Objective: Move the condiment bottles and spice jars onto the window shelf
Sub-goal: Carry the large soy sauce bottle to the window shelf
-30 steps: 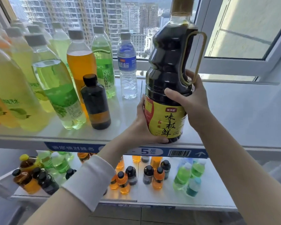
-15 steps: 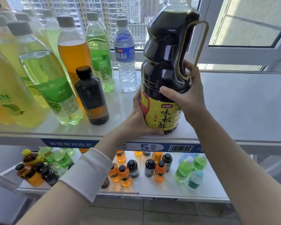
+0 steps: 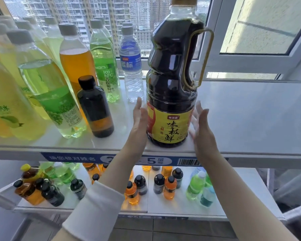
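The dark sauce bottle (image 3: 170, 87) stands upright on the window shelf (image 3: 241, 119), close to its front edge. Its long axis is vertical and its yellow label is turned toward the person. The two hands are at its lower part, one on each side. The left hand (image 3: 140, 119) is left of the label with straight fingers pointing up, so close that I cannot say if it touches. The right hand (image 3: 202, 131) is right of the label, also flat and relaxed, with a small gap to the bottle. Neither hand holds anything. The thin handle (image 3: 201, 58) is on the bottle's right side, above the right hand. Left of the bottle stands a small dark bottle (image 3: 95, 108), and behind it to the left a water bottle (image 3: 131, 66). Below the bottle, on the lower shelf (image 3: 233, 197), many small bottles wait, and an orange one (image 3: 169, 188) is almost straight under it. To my eye this bottle is already placed. The coming move should therefore go downward and toward the person, and both hands look about equally near to that lower row.
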